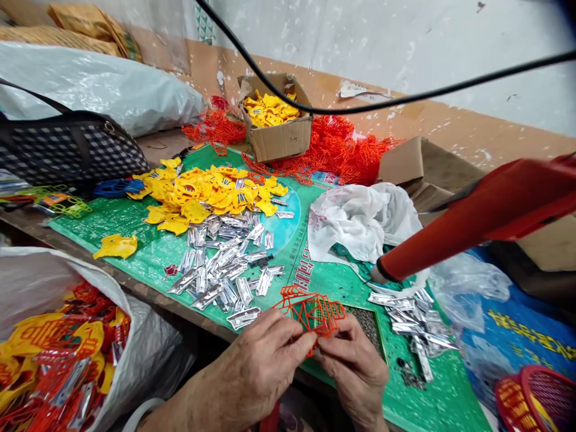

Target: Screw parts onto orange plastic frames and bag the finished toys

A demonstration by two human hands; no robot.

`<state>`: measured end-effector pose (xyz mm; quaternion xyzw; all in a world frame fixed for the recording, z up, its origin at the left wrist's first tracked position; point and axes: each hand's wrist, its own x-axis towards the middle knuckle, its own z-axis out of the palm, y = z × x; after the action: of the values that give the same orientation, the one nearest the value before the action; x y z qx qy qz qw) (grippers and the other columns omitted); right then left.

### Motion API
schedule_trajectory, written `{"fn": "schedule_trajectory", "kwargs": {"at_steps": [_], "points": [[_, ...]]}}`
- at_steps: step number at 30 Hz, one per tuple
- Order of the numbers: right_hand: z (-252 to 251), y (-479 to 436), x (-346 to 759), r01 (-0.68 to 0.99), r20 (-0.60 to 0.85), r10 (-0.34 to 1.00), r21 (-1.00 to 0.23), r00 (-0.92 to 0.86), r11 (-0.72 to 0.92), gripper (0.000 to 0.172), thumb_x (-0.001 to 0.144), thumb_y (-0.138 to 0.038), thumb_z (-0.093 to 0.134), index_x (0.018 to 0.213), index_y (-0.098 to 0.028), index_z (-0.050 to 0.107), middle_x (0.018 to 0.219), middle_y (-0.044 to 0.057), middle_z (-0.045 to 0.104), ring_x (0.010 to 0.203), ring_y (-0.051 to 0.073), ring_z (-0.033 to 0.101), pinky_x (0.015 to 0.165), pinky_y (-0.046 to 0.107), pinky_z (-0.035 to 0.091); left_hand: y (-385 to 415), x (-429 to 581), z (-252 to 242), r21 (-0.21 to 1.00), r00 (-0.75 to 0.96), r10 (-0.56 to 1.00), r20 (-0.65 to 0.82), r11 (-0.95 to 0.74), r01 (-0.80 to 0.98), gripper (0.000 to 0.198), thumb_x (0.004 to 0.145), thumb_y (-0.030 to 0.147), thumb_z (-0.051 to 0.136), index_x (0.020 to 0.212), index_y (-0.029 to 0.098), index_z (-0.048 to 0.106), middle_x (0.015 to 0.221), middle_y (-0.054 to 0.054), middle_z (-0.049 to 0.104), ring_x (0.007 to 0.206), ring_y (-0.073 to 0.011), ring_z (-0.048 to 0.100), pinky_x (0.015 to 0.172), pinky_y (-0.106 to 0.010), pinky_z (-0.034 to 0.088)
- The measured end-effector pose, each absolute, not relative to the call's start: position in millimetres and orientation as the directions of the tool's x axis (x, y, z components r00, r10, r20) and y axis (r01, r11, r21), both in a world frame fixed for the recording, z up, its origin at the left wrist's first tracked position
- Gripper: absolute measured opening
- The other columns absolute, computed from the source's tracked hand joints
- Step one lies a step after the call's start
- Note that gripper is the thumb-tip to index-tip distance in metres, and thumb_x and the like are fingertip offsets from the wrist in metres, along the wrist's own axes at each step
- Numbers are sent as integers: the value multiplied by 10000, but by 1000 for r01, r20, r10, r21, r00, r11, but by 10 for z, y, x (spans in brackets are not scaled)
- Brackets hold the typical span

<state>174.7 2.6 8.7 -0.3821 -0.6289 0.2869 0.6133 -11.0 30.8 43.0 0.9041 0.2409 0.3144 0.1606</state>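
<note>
An orange-red plastic lattice frame is pinched at its near edge between my two hands, just over the front edge of the table. My left hand closes thumb and fingers on its left side. On the right side, my right hand grips it with bent fingers. Whether a smaller part sits between the fingertips is hidden. Beyond my left hand lies a heap of shiny metal clips, with a pile of yellow plastic pieces behind it. Close to my right hand is a tray of small dark metal bits.
A red tool with a tapered nose juts in from the right, above more metal clips. An open white sack of assembled pieces stands at left. Behind are a cardboard box, orange lattices and a white plastic bag.
</note>
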Motion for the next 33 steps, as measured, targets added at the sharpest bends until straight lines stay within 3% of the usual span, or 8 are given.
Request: {"fn": "schedule_trajectory", "kwargs": {"at_steps": [11, 24, 29, 33], "points": [[20, -7, 1736, 72, 532, 843, -847, 86, 527, 280, 799, -138, 732, 998, -336, 744, 921, 26, 676, 840, 166, 682, 692, 289, 578, 325, -145, 477, 349, 754, 500, 426, -860, 373, 323, 954, 111, 390, 1254, 96, 509, 996, -125, 644, 887, -233, 558, 780, -397, 530], [-44, -16, 1757, 110, 504, 859, -862, 89, 495, 229, 743, -126, 779, 890, -301, 761, 825, 16, 677, 752, 161, 666, 638, 274, 568, 355, -150, 501, 358, 802, 481, 355, -862, 358, 290, 948, 103, 383, 1178, 107, 560, 943, -101, 655, 836, -215, 556, 766, -378, 512], [1, -30, 1793, 232, 507, 862, -840, 13, 491, 316, 781, -73, 723, 992, -306, 748, 883, 29, 687, 799, 163, 670, 665, 261, 561, 370, -166, 539, 315, 820, 471, 325, -872, 375, 292, 955, 115, 384, 1196, 111, 550, 977, -102, 654, 865, -220, 548, 831, -400, 492], [84, -21, 1773, 337, 571, 820, -764, -43, 550, 440, 816, -52, 670, 1167, -317, 687, 951, 51, 696, 827, 164, 685, 688, 253, 575, 371, -165, 524, 319, 832, 469, 295, -869, 377, 304, 929, 81, 397, 1196, 115, 538, 968, -106, 642, 860, -223, 545, 778, -381, 489]]}}
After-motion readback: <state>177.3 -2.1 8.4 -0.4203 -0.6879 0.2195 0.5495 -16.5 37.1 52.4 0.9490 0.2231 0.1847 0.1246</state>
